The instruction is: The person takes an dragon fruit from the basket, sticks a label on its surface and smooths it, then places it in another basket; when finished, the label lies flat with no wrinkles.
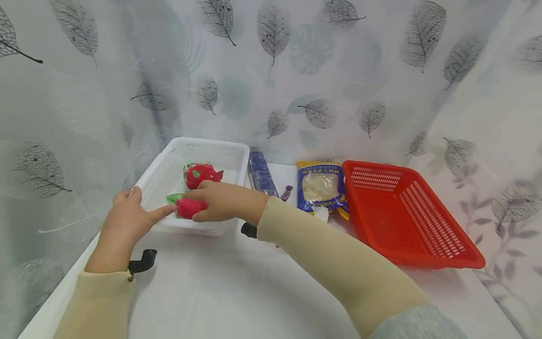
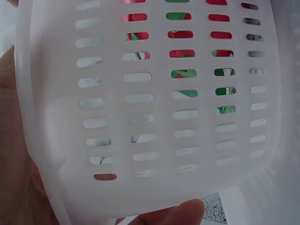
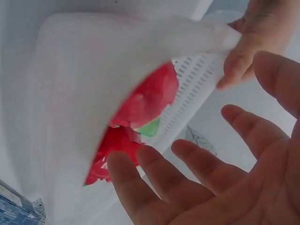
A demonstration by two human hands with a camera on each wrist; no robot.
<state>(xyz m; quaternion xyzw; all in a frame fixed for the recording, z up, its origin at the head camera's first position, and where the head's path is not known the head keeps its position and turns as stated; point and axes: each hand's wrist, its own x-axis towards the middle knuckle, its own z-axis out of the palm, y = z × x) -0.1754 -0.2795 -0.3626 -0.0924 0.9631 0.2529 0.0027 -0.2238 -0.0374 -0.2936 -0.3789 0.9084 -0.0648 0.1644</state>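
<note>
My left hand (image 1: pixel 124 221) grips the left rim of a white plastic basket (image 1: pixel 211 142), and its thumb reaches over the front corner. In the left wrist view, the slotted basket wall (image 2: pixel 154 110) fills the picture, with fingertips (image 2: pixel 187 213) at its lower edge. Two red dragon fruits with green tips lie inside: a rear one (image 1: pixel 205 174) and a front one (image 1: pixel 188 208). Over the front fruit is my right hand (image 1: pixel 224 200). The right wrist view shows that hand's fingers spread, with nothing between them, close to the basket's near side.
Right of the basket lie a blue packet (image 1: pixel 261 173), a small purple wrapped candy (image 1: pixel 286 193) and a blue-and-yellow pasta bag (image 1: pixel 302 188). A red plastic basket (image 1: pixel 381 226) stands farther right. Behind the white table (image 1: pixel 203 282) hangs a leaf-patterned curtain (image 1: pixel 254 70).
</note>
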